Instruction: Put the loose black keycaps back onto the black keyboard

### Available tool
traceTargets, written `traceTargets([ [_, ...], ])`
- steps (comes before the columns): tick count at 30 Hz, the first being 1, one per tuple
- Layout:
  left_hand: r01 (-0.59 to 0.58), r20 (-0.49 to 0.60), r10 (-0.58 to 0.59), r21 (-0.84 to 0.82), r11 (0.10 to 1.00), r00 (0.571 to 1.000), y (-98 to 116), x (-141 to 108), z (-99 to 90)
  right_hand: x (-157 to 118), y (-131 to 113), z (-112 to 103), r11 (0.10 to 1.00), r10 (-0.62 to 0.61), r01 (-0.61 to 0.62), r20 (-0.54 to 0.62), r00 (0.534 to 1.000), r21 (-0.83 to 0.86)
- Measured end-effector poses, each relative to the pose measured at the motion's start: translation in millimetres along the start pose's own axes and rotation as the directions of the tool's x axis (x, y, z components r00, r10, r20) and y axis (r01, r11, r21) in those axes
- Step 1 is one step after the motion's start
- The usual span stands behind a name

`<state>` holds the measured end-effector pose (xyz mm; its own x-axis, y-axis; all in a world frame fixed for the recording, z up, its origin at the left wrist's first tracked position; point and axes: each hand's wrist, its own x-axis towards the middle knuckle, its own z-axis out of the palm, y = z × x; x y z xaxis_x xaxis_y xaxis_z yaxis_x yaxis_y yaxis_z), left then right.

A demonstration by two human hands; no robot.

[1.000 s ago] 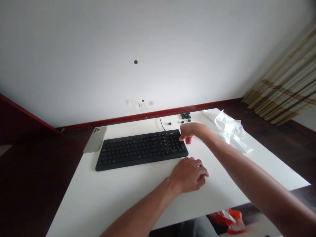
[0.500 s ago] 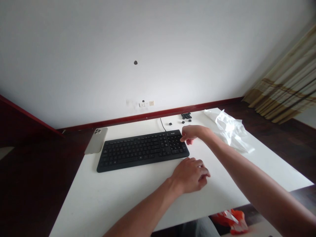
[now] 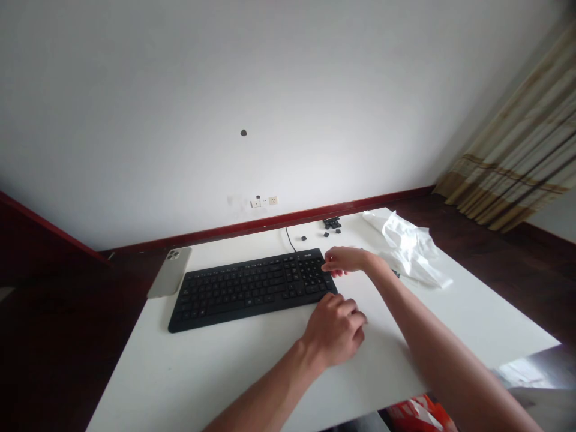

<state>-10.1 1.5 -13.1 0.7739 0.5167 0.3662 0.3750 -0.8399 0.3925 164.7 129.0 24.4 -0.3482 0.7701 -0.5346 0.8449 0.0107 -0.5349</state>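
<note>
A plain white wall (image 3: 135,108) rises behind a dark red skirting board (image 3: 288,220), with a pale striped curtain (image 3: 517,138) hanging to the right and a dark wooden floor (image 3: 58,342) below. A white rectangular table (image 3: 180,384) stands against the wall, and a black full-size keyboard (image 3: 252,289) lies on it. An orange-red package (image 3: 416,417) shows on the floor past the near edge of the table, to the right of the keyboard.

A crumpled white plastic sheet (image 3: 405,249) lies beyond the keyboard's right end, and a silver smartphone (image 3: 170,273) lies face down just beside its left end. A thin black cable (image 3: 290,240) runs from the keyboard's far edge towards the wall. Beyond the keyboard's right half sit a small cluster of black keycaps (image 3: 332,223) and two loose black keycaps (image 3: 303,238) (image 3: 326,234).

The right hand (image 3: 346,261) reaches over the keyboard's numeric keypad, its fingers (image 3: 330,267) close together and slightly curled. The left hand (image 3: 333,330) rests just beside the keyboard's near right corner, its fingers (image 3: 355,318) loosely curled together. Whether either hand pinches anything, I cannot tell.
</note>
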Motion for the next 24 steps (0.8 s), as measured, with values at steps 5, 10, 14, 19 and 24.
traceTargets([
  [5, 0.191, -0.138, -0.174, 0.123, 0.974, 0.975, -2, 4, -15.7, -3, 11, -1, 0.998, -0.046, 0.049, -0.097, 0.994, 0.038],
  [10, 0.326, -0.151, -0.3, 0.204, 0.923, 0.942, -13, 2, -13.8, -2, 10, -2, 0.996, 0.001, 0.027, -0.309, 0.951, 0.086],
  [14, 0.348, -0.117, -0.33, 0.225, 0.91, 0.937, -18, 0, -7.0, 5, 4, 5, 0.998, 0.006, 0.029, -0.529, 0.849, 0.058],
  [19, 0.359, -0.108, -0.343, 0.229, 0.905, 0.933, -17, 0, -6.4, 20, 3, 17, 0.986, -0.011, 0.131, -0.734, 0.679, 0.107],
  [24, 0.391, -0.117, -0.373, 0.252, 0.885, 0.92, -15, -2, -4.7, 28, 17, 16, 0.984, 0.071, 0.101, -0.848, 0.525, 0.145],
])
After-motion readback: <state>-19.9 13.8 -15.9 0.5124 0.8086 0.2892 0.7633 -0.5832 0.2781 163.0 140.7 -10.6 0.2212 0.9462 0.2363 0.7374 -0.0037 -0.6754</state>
